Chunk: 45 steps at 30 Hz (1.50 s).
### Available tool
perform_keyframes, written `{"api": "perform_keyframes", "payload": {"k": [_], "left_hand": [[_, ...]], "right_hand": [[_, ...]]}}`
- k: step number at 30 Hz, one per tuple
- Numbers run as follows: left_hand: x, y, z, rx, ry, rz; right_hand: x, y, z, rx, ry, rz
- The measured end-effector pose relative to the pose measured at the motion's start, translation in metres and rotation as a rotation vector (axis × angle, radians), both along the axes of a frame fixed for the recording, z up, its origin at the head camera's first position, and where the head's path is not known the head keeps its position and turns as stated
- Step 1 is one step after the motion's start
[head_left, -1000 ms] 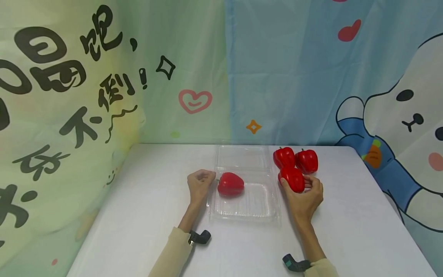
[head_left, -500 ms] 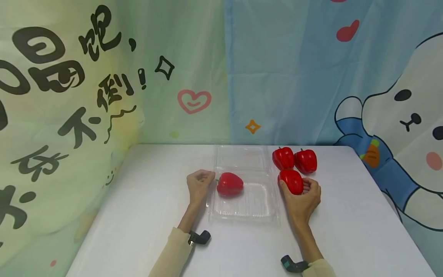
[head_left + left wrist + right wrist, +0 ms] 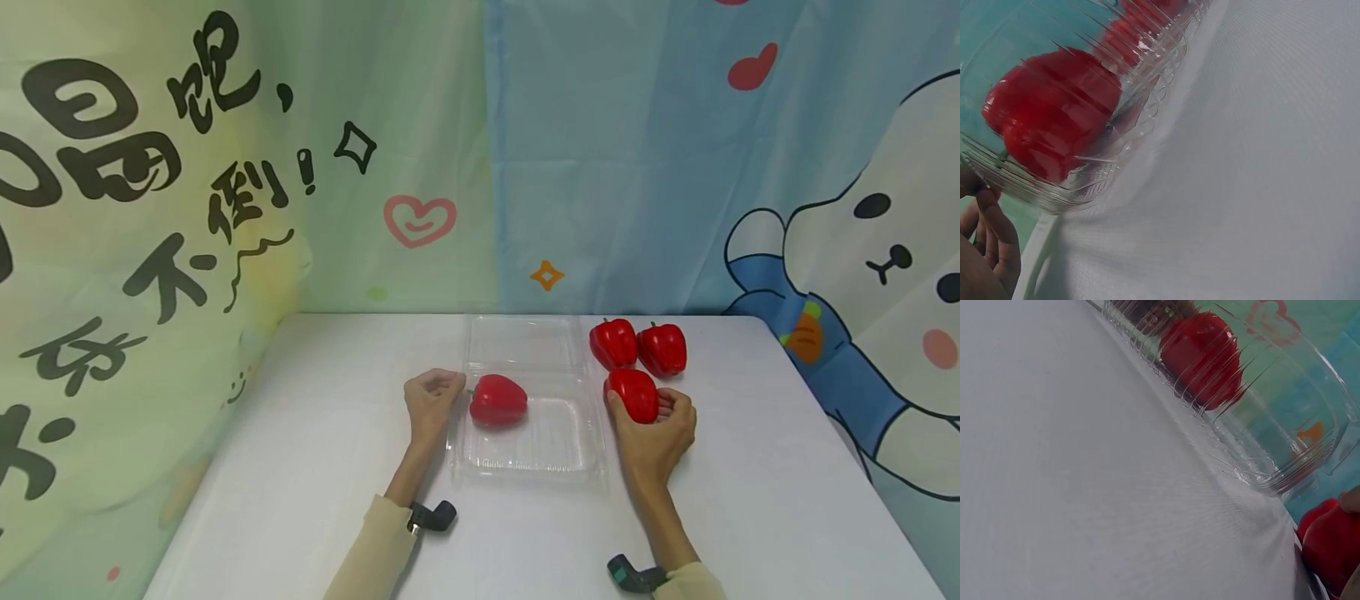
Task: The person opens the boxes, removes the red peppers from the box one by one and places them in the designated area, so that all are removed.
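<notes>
A clear plastic clamshell box (image 3: pixel 562 429) lies on the table with its lid (image 3: pixel 525 340) folded back. Inside, at the left, a red bell pepper (image 3: pixel 498 401) rests on its side, its stem toward the left wall. My left hand (image 3: pixel 432 404) pinches the box's left rim between thumb and fingertips, which also shows in the left wrist view. To the right of the box, my right hand (image 3: pixel 663 429) grips a second red bell pepper (image 3: pixel 632 395) between thumb and fingers. In the right wrist view that pepper (image 3: pixel 1334 550) is partly cut off by the frame's edge.
Behind the right hand, two more red bell peppers (image 3: pixel 613 342) (image 3: pixel 662 349) stand close together near the table's far edge. A printed cloth (image 3: pixel 420 125) hangs behind the white table (image 3: pixel 337 400). Each wrist carries a small black camera (image 3: pixel 435 516).
My right hand has drawn the gripped pepper slightly toward me, away from the two behind it. The left hand keeps its place at the box's rim.
</notes>
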State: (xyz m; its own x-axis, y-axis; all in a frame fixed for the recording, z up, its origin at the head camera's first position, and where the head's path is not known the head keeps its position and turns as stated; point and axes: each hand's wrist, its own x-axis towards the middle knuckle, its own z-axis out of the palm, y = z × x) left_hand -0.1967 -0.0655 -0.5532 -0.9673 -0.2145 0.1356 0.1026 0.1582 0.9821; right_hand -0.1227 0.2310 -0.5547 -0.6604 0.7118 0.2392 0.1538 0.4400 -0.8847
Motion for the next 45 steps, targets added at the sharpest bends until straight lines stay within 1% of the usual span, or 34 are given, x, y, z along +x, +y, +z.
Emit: {"api": "perform_keyframes", "payload": {"k": [4,17,20,25,30,37,45], "left_hand": [[-0.001,0.0,-0.001,-0.006,-0.001,0.003],[-0.002,0.0,0.001,0.019,-0.017,-0.003],[-0.002,0.0,0.0,0.035,-0.013,-0.002],[-0.001,0.0,-0.001,0.031,-0.023,0.003],[-0.001,0.0,0.0,0.025,-0.024,0.0],[0.0,0.0,0.001,0.025,-0.035,0.012],[0.0,0.0,0.0,0.026,-0.017,0.007]], "right_hand": [[0.001,0.0,0.001,-0.006,-0.004,0.008],[0.005,0.001,0.002,-0.021,-0.02,0.034],[0.006,0.002,0.001,-0.021,-0.033,0.031],[0.009,0.002,0.001,-0.025,-0.058,0.024],[0.011,0.002,0.0,-0.029,-0.07,0.021],[0.012,0.003,-0.001,-0.032,-0.08,0.02],[0.013,0.003,0.0,-0.04,-0.096,0.008]]}}
